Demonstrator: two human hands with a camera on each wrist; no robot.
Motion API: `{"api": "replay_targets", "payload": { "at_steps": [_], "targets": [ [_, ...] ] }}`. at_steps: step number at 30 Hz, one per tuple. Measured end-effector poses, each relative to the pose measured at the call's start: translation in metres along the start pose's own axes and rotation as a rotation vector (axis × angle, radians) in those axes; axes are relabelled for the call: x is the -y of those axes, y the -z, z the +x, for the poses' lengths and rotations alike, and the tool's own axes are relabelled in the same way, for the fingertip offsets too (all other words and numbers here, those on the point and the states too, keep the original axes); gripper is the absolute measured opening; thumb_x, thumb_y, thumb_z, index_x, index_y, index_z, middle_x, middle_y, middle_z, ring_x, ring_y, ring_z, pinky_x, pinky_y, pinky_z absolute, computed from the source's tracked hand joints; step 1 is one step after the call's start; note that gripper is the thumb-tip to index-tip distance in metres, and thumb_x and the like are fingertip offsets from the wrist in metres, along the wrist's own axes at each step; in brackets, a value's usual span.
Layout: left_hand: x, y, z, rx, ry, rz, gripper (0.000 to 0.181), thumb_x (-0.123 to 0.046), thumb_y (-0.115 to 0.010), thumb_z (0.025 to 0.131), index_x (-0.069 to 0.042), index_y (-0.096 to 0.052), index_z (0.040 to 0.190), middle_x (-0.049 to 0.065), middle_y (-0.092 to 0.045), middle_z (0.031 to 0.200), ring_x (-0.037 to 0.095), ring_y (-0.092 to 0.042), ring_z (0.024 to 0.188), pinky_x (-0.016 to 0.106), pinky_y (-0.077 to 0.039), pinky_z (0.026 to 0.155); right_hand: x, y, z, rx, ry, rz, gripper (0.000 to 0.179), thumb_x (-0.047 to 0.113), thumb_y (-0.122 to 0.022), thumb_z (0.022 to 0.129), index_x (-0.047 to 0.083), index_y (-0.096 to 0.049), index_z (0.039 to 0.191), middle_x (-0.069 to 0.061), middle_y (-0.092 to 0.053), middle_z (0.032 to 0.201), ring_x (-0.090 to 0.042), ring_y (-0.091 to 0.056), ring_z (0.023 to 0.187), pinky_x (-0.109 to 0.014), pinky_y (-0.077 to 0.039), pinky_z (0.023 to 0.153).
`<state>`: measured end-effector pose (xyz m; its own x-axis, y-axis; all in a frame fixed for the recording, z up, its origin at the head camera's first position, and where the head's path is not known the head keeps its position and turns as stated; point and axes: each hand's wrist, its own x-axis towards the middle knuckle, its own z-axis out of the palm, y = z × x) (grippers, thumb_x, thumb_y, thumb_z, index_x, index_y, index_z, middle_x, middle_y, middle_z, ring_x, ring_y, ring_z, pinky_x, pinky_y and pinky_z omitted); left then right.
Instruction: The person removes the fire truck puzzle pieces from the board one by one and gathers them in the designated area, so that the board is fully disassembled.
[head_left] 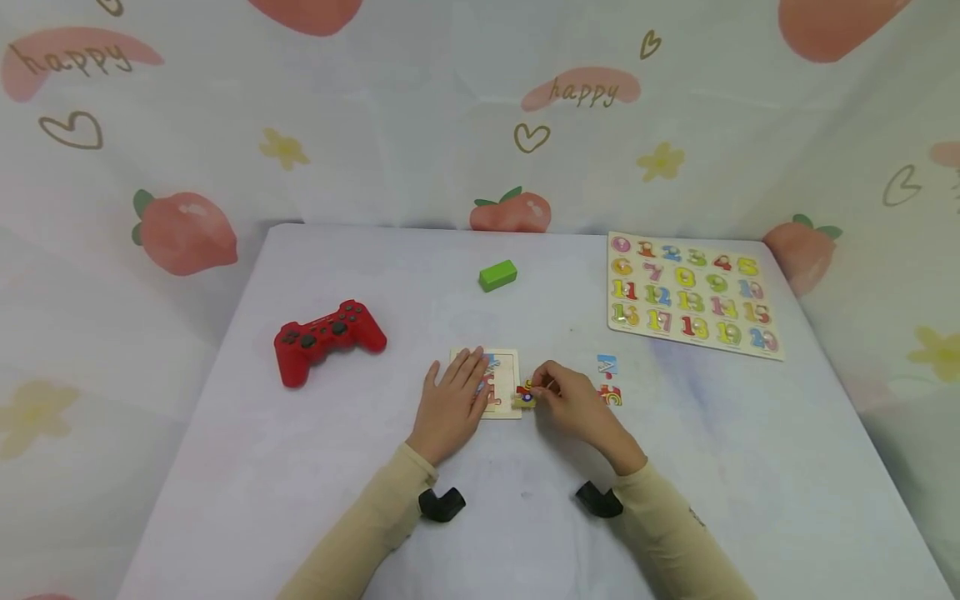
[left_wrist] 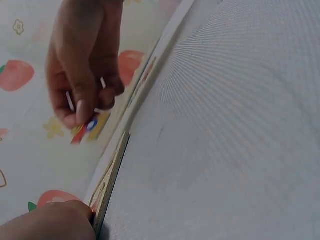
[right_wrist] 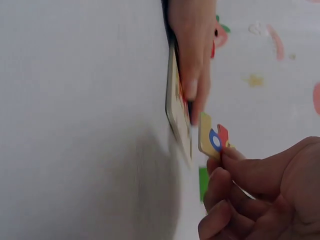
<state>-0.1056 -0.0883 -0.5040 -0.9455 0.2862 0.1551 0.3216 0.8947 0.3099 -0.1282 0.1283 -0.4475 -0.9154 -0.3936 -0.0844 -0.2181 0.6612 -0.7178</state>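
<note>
My left hand (head_left: pixel 452 407) lies flat over a small wooden puzzle board (head_left: pixel 508 362), fingers straight, covering its left side and part of the printed pieces in it. My right hand (head_left: pixel 573 406) pinches a puzzle piece (right_wrist: pixel 212 136) between thumb and fingers; the piece is yellow and red with a blue ring. In the head view that piece overlaps the board's right edge, and the right wrist view shows it raised beside the board. Right of the right hand lie two loose puzzle pieces, a blue one (head_left: pixel 607 364) and a red one with yellow (head_left: pixel 615 396).
A red game controller (head_left: pixel 324 336) lies at the left of the white table (head_left: pixel 247 467). Behind the puzzle board sits a green block (head_left: pixel 498 276). A wooden number board (head_left: pixel 693 296) occupies the back right corner. A printed curtain (head_left: pixel 420 108) hangs behind the table.
</note>
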Motion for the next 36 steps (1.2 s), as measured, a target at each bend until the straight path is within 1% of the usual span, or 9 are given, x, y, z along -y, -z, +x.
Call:
{"api": "replay_targets", "payload": {
  "at_steps": [3, 8, 11, 14, 16, 19, 23, 29, 36],
  "targets": [
    [-0.001, 0.002, -0.001, -0.008, -0.001, -0.014, 0.052, -0.037, -0.041, 0.101, -0.014, -0.039, 0.148, 0.000, -0.033, 0.155, 0.021, -0.027, 0.144, 0.058, -0.018, 0.112, -0.013, 0.017, -0.009, 0.023, -0.023, -0.001, 0.006, 0.011, -0.063, 0.092, 0.009, -0.058, 0.093, 0.000, -0.062, 0.083, -0.013, -0.052, 0.071, -0.026, -0.045, 0.060],
    [0.000, 0.002, 0.000, -0.004, 0.002, -0.023, 0.051, -0.036, -0.040, 0.101, -0.014, -0.039, 0.148, 0.000, -0.033, 0.155, 0.020, -0.027, 0.144, 0.058, -0.017, 0.112, -0.039, 0.049, -0.031, 0.071, -0.022, -0.030, 0.005, 0.011, -0.063, 0.092, 0.010, -0.058, 0.093, 0.000, -0.061, 0.083, -0.011, -0.051, 0.070, -0.024, -0.044, 0.058],
    [0.001, 0.000, 0.000, 0.006, 0.011, -0.022, 0.051, -0.037, -0.039, 0.102, -0.015, -0.037, 0.148, -0.001, -0.032, 0.155, 0.019, -0.025, 0.144, 0.057, -0.015, 0.113, -0.052, 0.064, -0.044, 0.093, -0.060, -0.038, 0.005, 0.011, -0.063, 0.092, 0.011, -0.058, 0.092, 0.000, -0.061, 0.082, -0.011, -0.052, 0.071, -0.024, -0.044, 0.059],
    [0.003, -0.001, 0.000, 0.006, 0.015, -0.012, 0.051, -0.037, -0.038, 0.102, -0.016, -0.037, 0.148, -0.002, -0.032, 0.155, 0.018, -0.025, 0.145, 0.056, -0.015, 0.113, -0.061, 0.073, -0.053, 0.115, -0.093, -0.044, 0.005, 0.012, -0.063, 0.092, 0.011, -0.059, 0.092, 0.000, -0.061, 0.083, -0.011, -0.052, 0.074, -0.024, -0.044, 0.061],
    [0.003, -0.001, 0.000, 0.005, 0.015, -0.005, 0.052, -0.038, -0.037, 0.102, -0.016, -0.036, 0.149, -0.003, -0.031, 0.156, 0.017, -0.024, 0.145, 0.056, -0.015, 0.113, -0.065, 0.076, -0.057, 0.127, -0.105, -0.044, 0.005, 0.013, -0.064, 0.091, 0.012, -0.059, 0.092, 0.000, -0.060, 0.083, -0.012, -0.051, 0.075, -0.024, -0.043, 0.063],
    [0.004, -0.001, 0.001, 0.003, 0.015, -0.005, 0.052, -0.038, -0.037, 0.102, -0.017, -0.036, 0.149, -0.003, -0.031, 0.156, 0.017, -0.024, 0.145, 0.056, -0.015, 0.113, -0.069, 0.077, -0.059, 0.143, -0.098, -0.043, 0.004, 0.013, -0.064, 0.092, 0.012, -0.059, 0.092, 0.002, -0.060, 0.084, -0.011, -0.051, 0.077, -0.024, -0.044, 0.065],
    [0.005, -0.002, 0.001, -0.011, 0.009, -0.006, 0.051, -0.037, -0.038, 0.102, -0.016, -0.037, 0.149, -0.003, -0.032, 0.155, 0.017, -0.025, 0.144, 0.056, -0.016, 0.113, -0.072, 0.075, -0.060, 0.150, -0.092, -0.051, 0.005, 0.013, -0.064, 0.091, 0.012, -0.059, 0.091, 0.003, -0.060, 0.083, -0.010, -0.051, 0.076, -0.024, -0.043, 0.065],
    [0.005, -0.006, 0.001, -0.003, 0.021, -0.008, 0.052, -0.040, -0.036, 0.102, -0.019, -0.035, 0.150, -0.005, -0.031, 0.156, 0.016, -0.023, 0.145, 0.055, -0.015, 0.114, -0.075, 0.072, -0.059, 0.144, -0.104, -0.088, 0.005, 0.013, -0.065, 0.091, 0.012, -0.060, 0.090, 0.003, -0.058, 0.081, -0.012, -0.049, 0.075, -0.024, -0.042, 0.065],
    [0.004, -0.007, 0.001, -0.002, 0.029, -0.015, 0.054, -0.043, -0.039, 0.100, -0.020, -0.036, 0.149, -0.005, -0.032, 0.155, 0.015, -0.023, 0.145, 0.054, -0.015, 0.114, -0.073, 0.069, -0.059, 0.133, -0.110, -0.109, 0.006, 0.012, -0.066, 0.089, 0.010, -0.061, 0.090, 0.003, -0.058, 0.080, -0.012, -0.049, 0.074, -0.025, -0.042, 0.065]
  ]
}}
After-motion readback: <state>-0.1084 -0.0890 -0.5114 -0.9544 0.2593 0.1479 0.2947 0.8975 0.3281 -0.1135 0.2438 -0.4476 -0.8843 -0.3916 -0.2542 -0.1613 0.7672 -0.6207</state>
